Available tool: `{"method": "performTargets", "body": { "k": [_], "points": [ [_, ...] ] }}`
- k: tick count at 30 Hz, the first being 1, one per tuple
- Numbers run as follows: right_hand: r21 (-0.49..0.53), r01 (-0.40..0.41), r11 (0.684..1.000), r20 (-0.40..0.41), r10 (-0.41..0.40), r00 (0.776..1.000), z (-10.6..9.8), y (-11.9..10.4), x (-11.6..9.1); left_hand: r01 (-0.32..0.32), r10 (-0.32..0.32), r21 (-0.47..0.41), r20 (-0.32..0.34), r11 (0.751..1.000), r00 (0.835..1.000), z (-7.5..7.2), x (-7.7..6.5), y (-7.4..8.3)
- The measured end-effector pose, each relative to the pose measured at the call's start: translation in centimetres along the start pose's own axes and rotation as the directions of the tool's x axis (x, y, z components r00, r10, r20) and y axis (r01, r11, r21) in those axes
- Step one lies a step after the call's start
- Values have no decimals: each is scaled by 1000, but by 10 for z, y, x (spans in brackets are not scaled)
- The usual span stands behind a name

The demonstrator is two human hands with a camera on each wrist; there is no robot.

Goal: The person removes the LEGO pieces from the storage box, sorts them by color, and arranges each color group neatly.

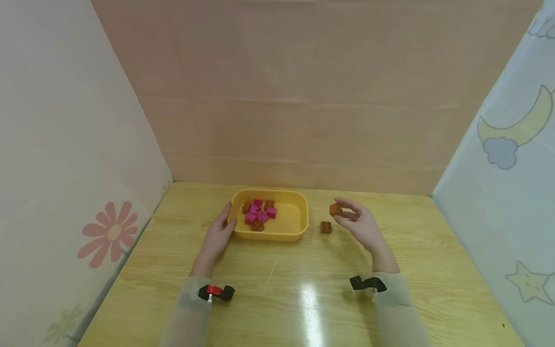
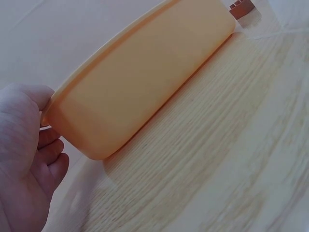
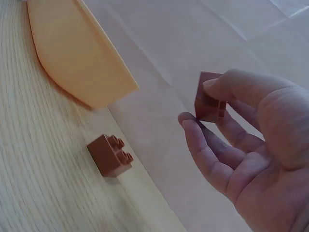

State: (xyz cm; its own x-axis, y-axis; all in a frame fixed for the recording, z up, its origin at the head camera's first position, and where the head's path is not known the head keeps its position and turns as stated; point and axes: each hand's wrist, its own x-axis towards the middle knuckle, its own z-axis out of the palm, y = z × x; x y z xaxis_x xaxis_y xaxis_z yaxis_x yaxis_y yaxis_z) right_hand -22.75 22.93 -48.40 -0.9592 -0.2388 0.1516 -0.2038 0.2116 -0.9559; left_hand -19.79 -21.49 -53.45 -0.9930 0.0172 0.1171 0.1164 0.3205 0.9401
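A yellow plastic tray (image 1: 291, 221) stands on the table, with pink building bricks (image 1: 261, 218) and brown building bricks (image 1: 257, 226) gathered toward its left side. My left hand (image 1: 218, 234) grips the tray's left end; in the left wrist view the thumb lies at the rim and the fingers curl beneath it. Right of the tray, my right hand (image 1: 360, 224) holds up a brown building brick (image 3: 208, 99), pinched between thumb and fingers above the table. A second brown building brick (image 3: 110, 155) lies on the table between the tray and that hand, studs showing.
The wooden table (image 1: 243, 299) meets a plain pinkish back wall (image 1: 303, 96) just behind the tray. Pale patterned panels rise at both sides, with a red flower (image 1: 113, 232) on the left and a yellow moon (image 1: 526, 120) on the right. Each wrist wears a black strap.
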Motion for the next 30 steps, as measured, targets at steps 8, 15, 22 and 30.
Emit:
{"method": "performTargets", "body": {
  "k": [8,15,22,30],
  "points": [
    [-186,-47,982,46,56,997,-13,5,0,-1,1,12,0,1000,1000,-1,0,2],
    [-264,-85,961,59,104,993,-21,11,-5,-7,7,6,3,1000,1000,-1,0,1],
    [-303,-93,948,104,130,986,-25,22,-5,-3,3,8,2,1000,1000,-1,-1,1],
    [-370,-108,923,101,155,983,-23,36,-1,-18,18,20,2,1000,1000,-1,1,1]
  ]
}}
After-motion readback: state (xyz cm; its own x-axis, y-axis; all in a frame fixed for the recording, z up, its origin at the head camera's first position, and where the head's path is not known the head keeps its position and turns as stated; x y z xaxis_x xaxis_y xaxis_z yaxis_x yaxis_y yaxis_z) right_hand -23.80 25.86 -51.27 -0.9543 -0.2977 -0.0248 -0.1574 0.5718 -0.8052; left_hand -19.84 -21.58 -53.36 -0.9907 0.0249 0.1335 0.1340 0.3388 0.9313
